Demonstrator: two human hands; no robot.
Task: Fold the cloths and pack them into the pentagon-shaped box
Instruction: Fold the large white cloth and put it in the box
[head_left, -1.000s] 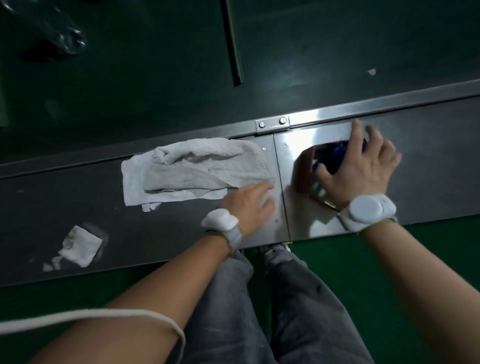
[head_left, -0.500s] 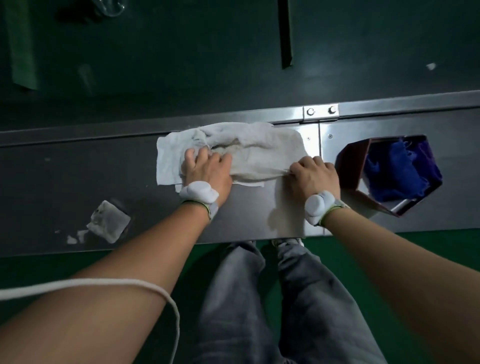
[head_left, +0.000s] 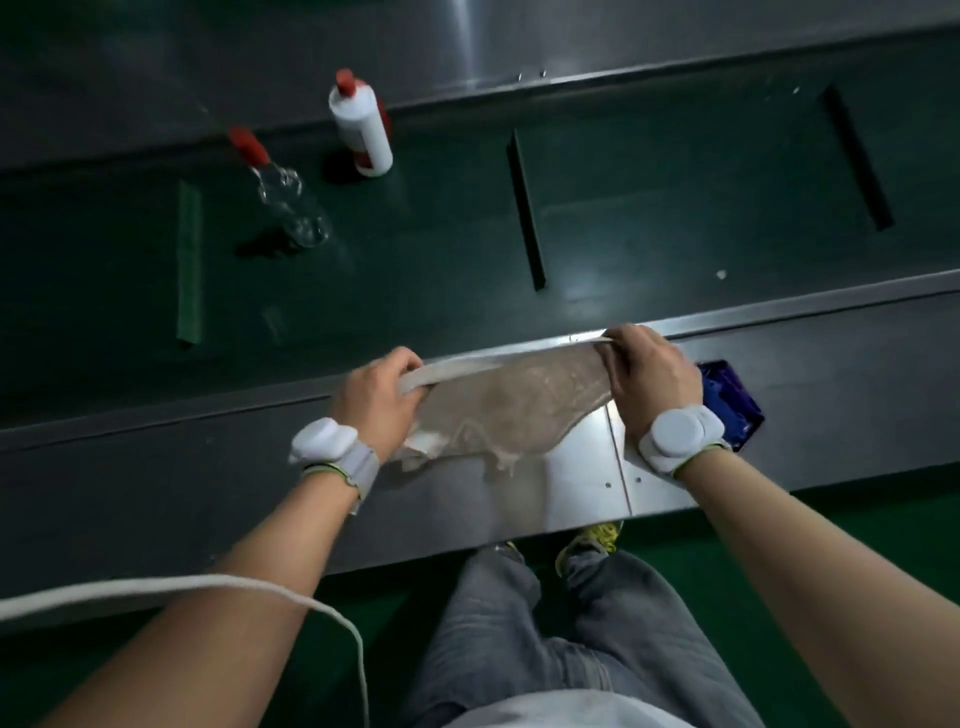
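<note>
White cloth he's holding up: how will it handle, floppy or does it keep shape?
Likely floppy: the cloth sags between the left hand and right hand, its lower edge hanging ragged toward the metal ledge. Probably light, since pinched top corners carry it. Unlikely to slip: it looks like towelling, though blur hides the weave.

Pale grey cloth (head_left: 511, 410), blue cloth (head_left: 727, 400), red-capped white bottle (head_left: 361, 127).

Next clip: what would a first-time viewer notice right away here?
Both hands, left hand and right hand, hold a pale cloth stretched above the steel bench. A box with blue cloth inside sits just right of the right wrist. Farther back, a white bottle stands on the green belt.
</note>
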